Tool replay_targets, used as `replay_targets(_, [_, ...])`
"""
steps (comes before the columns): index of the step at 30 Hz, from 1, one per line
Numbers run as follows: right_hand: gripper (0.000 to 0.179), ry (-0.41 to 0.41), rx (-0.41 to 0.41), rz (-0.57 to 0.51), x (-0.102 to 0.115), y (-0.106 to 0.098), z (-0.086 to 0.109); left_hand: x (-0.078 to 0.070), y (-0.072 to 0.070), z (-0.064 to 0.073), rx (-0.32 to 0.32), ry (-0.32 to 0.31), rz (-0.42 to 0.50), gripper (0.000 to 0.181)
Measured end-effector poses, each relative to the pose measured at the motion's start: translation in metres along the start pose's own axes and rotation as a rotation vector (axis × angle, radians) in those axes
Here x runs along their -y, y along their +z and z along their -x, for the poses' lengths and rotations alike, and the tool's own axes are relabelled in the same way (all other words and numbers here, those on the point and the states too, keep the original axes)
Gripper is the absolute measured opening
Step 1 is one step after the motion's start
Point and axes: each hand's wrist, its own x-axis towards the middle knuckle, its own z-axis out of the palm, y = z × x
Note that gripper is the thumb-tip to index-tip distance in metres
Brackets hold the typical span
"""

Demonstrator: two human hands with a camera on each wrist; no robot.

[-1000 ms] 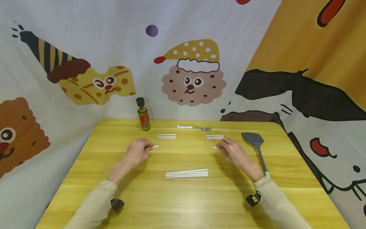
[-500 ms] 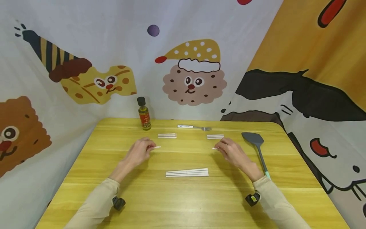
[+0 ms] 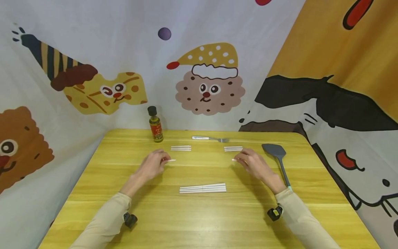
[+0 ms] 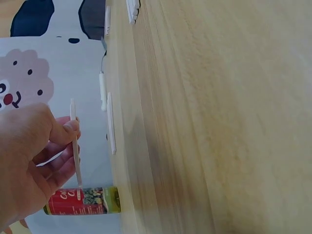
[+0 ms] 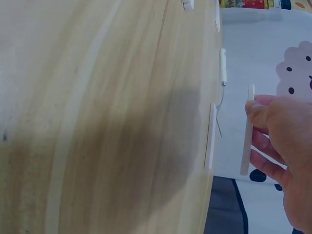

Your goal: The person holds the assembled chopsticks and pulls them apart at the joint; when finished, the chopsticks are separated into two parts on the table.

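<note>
Sticks (image 4: 77,165), slim and white, are being pinched above the far part of the tabletop (image 3: 202,221), one by the left hand (image 3: 153,164), one by the right hand (image 3: 254,166). Light, stiff, possibly brittle handling is being expected; gentle hold is being advised at mid-length.

On the yellow wooden tabletop (image 3: 199,221), a dark-capped cylindrical bottle (image 3: 156,128) stands left of a white-handled metal fork (image 3: 205,138) at the back. Before the fork lie a left row of short white sticks (image 3: 181,148) and a right row of short white sticks (image 3: 233,149); nearer, midway, longer white sticks (image 3: 202,188); rightward, a grey flat-bladed spatula (image 3: 276,151).
</note>
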Motion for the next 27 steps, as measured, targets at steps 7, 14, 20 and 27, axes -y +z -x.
replay_targets(7, [0.015,0.013,-0.003,0.005,-0.005,0.004,0.002,-0.002,0.003,-0.004,-0.012,0.033,-0.004,0.020])
replay_targets(14, [0.015,0.038,0.006,0.031,-0.010,0.008,0.003,-0.003,0.008,-0.009,0.010,0.021,0.009,0.018])
replay_targets(20, [0.012,0.081,0.006,0.014,-0.015,0.015,0.004,0.000,0.012,-0.015,0.021,0.005,0.015,0.018])
replay_targets(27, [0.017,0.085,-0.024,0.001,-0.018,0.023,0.000,0.005,0.017,-0.020,0.016,-0.008,0.021,0.017])
